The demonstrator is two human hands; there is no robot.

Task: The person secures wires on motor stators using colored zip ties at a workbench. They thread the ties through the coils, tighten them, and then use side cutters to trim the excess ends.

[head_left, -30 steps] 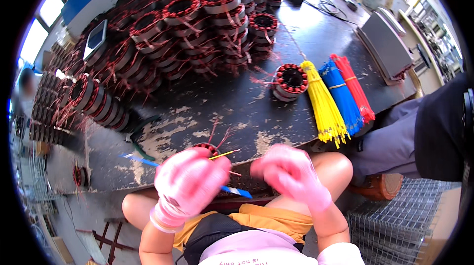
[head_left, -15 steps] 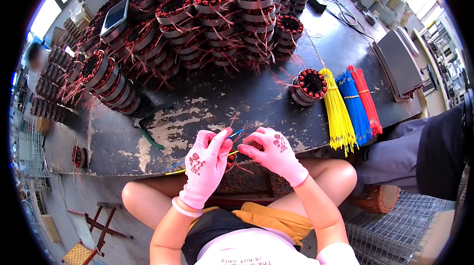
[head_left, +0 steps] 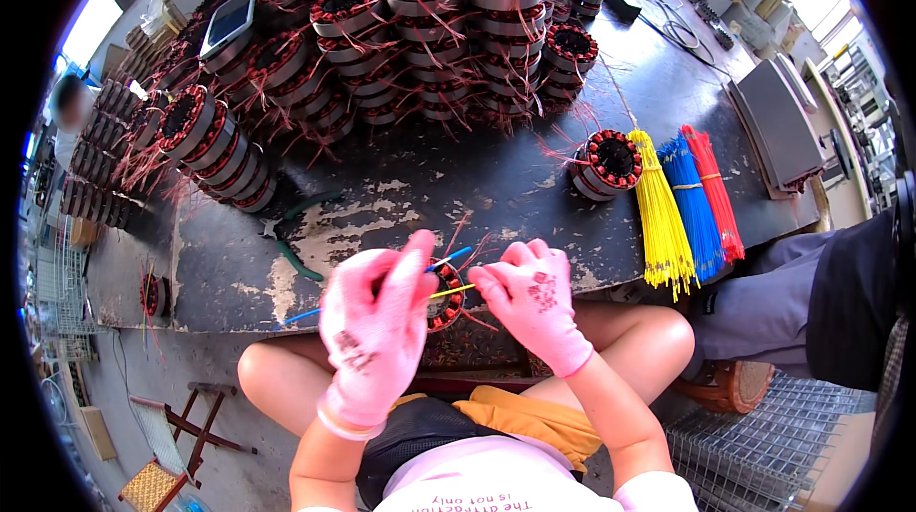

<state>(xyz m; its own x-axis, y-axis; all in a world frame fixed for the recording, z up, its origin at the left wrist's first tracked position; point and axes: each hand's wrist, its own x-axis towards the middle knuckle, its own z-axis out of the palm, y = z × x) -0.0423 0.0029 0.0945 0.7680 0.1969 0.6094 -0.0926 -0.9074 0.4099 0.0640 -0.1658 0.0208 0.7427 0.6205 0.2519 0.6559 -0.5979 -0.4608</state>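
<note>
A motor stator (head_left: 447,309) with red windings sits at the table's near edge, partly hidden behind my hands. My left hand (head_left: 374,333), in a pink glove, is closed around a blue wire (head_left: 452,258), which sticks out on both sides of it. A yellow wire (head_left: 450,292) spans from the left hand to my right hand (head_left: 530,300), also gloved in pink, whose thumb and fingertips pinch its end. Thin reddish lead wires (head_left: 462,229) rise from the stator between the hands.
Stacked stators (head_left: 420,44) fill the back. One stator (head_left: 607,165) stands beside yellow (head_left: 662,216), blue (head_left: 695,211) and red wire bundles (head_left: 714,192). Green-handled pliers (head_left: 294,240) lie left. Another small stator (head_left: 153,294) is at the left edge. A person's leg (head_left: 763,297) is at right.
My left hand has shifted left and looks larger, uncovering more of the stator. My right hand has moved slightly right and its wrist has turned. The view has shifted a little.
</note>
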